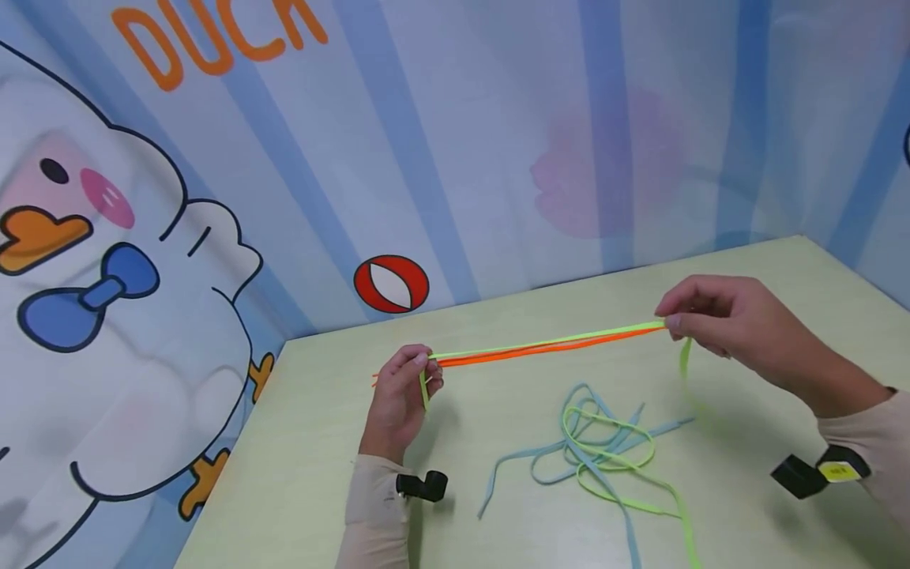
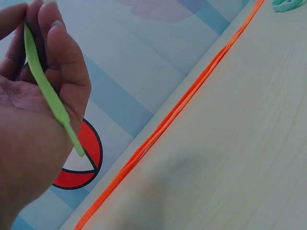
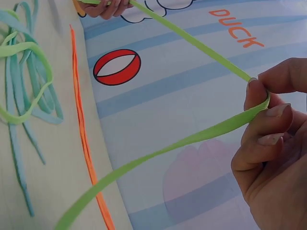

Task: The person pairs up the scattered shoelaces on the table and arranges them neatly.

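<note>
A bright green flat shoelace (image 3: 192, 42) stretches taut above the table between my two hands. My left hand (image 1: 400, 395) pinches it between thumb and finger near one end; the tipped end (image 2: 45, 88) hangs past the palm in the left wrist view. My right hand (image 1: 735, 328) pinches the same lace farther along, and the rest droops below the fingers. Behind it, an orange shoelace (image 2: 168, 112), apparently doubled into parallel strands, lies straight on the tabletop. Neither hand appears to touch it, though the head view lines it up with the green one.
A loose tangle of light blue laces (image 1: 597, 466) lies on the pale wooden table (image 1: 298, 474), with loops of green lace (image 1: 643, 470) over it. Behind the table's far edge stands a printed backdrop (image 1: 483, 158). Dark wrist cameras (image 1: 423, 485) sit on both sleeves.
</note>
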